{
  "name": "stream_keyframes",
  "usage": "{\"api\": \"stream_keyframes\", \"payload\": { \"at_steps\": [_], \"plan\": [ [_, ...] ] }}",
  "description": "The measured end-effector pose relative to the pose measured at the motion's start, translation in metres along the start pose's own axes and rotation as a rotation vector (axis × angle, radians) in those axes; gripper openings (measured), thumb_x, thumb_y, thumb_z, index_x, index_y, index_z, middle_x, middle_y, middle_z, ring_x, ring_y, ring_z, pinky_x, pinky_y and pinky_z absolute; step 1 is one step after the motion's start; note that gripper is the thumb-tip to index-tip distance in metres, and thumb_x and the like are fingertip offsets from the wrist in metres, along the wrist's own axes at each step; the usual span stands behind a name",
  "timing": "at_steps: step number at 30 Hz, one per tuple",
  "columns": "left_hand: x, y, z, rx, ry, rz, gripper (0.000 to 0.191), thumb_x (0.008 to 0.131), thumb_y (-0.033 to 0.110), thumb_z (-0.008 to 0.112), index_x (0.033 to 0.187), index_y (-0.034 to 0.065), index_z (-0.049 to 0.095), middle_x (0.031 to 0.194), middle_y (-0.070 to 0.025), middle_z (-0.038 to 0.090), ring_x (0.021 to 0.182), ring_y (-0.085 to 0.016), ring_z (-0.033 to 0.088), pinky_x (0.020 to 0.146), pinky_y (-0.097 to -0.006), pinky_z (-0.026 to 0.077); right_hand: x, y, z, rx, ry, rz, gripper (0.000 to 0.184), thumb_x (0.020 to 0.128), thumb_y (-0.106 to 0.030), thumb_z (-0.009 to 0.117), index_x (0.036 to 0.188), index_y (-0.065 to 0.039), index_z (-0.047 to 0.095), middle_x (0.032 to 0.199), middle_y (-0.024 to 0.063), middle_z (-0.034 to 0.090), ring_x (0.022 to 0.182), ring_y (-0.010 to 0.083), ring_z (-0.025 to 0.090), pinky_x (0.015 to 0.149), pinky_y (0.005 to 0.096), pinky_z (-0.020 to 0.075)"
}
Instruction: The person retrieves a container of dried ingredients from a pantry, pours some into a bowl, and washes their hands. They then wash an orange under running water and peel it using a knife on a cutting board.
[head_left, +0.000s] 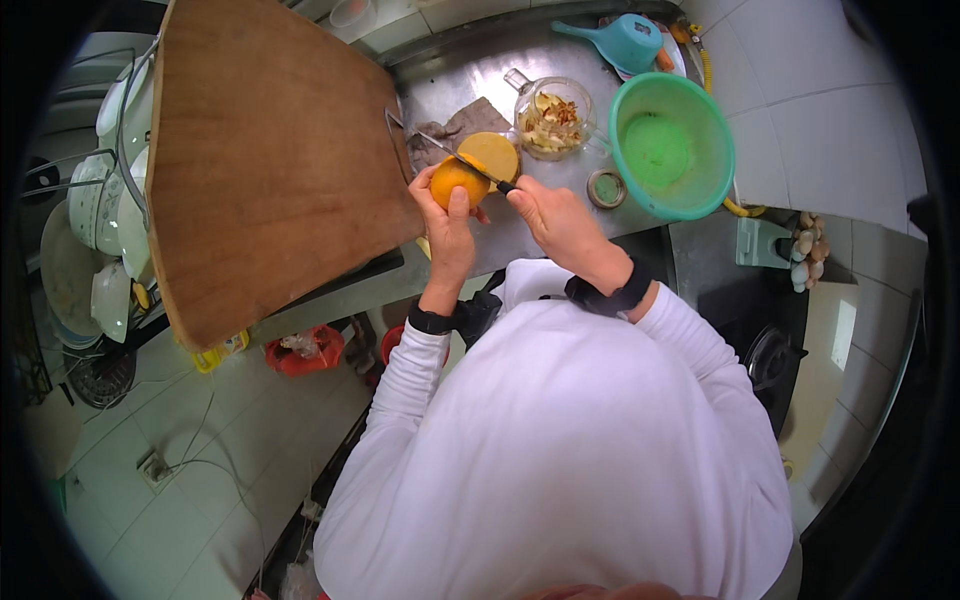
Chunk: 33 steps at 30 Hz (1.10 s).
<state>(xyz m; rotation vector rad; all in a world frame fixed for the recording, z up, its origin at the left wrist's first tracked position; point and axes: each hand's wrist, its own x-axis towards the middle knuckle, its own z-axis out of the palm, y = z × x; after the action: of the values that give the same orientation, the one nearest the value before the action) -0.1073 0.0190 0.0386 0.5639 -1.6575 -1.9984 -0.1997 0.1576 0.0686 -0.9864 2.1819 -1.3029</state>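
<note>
My left hand (450, 225) holds an orange (454, 184), thumb on its near side and fingers curled round the left. In my right hand (559, 221) is a knife (480, 169), gripped by its black handle, its blade lying across the top of the fruit. A strip of peel seems to stand up along the blade. Just beyond the orange is a round yellow-topped thing (495, 154), partly hidden by the knife. Farther back, a glass teapot (553, 120) holds pale pieces and brown shreds. A small round lid (606, 188) lies right of my right hand.
A large wooden board (277, 165) leans at the left, beside a rack of bowls (101, 195). Right of the teapot stands a green basin (667, 150), with a blue dipper (626, 43) behind it. A grey-brown cloth (472, 120) lies on the metal counter (450, 71). A gas burner (771, 356) is at the right.
</note>
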Motion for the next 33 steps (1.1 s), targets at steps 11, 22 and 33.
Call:
{"api": "stream_keyframes", "payload": {
  "at_steps": [11, 22, 33],
  "plan": [
    [0.022, -0.1, -0.014, 0.66, -0.007, 0.043, 0.046, 0.094, 0.034, 0.049, 0.124, -0.0005, 0.038, 0.119, -0.0221, 0.043, 0.114, -0.037, 0.039, 0.101, -0.0425, 0.028, 0.009, 0.071, 0.036, -0.152, -0.042, 0.259, 0.036, 0.098, -0.034, 0.04, 0.084, -0.002, 0.048, 0.069, 0.0256, 0.056, 0.069, 0.0481, 0.053, 0.058, 0.054, 0.038],
    [0.026, -0.101, -0.009, 0.943, -0.049, 0.336, 0.061, 0.081, 0.025, 0.069, 0.126, 0.0007, 0.036, 0.123, -0.0214, 0.041, 0.113, -0.039, 0.041, 0.098, -0.045, 0.032, 0.006, 0.086, 0.039, -0.105, -0.033, 0.267, 0.034, 0.097, -0.033, 0.044, 0.085, -0.002, 0.049, 0.067, 0.0246, 0.058, 0.066, 0.0471, 0.056, 0.057, 0.054, 0.0416],
    [0.033, -0.116, -0.025, 0.925, -0.092, 0.333, 0.064, 0.083, 0.039, 0.066, 0.126, 0.0025, 0.036, 0.121, -0.0202, 0.044, 0.111, -0.037, 0.042, 0.097, -0.0448, 0.03, 0.018, 0.092, 0.037, -0.101, -0.119, 0.282, 0.033, 0.097, -0.033, 0.044, 0.085, -0.002, 0.049, 0.068, 0.0236, 0.059, 0.067, 0.046, 0.056, 0.056, 0.0542, 0.0415]
  ]
}}
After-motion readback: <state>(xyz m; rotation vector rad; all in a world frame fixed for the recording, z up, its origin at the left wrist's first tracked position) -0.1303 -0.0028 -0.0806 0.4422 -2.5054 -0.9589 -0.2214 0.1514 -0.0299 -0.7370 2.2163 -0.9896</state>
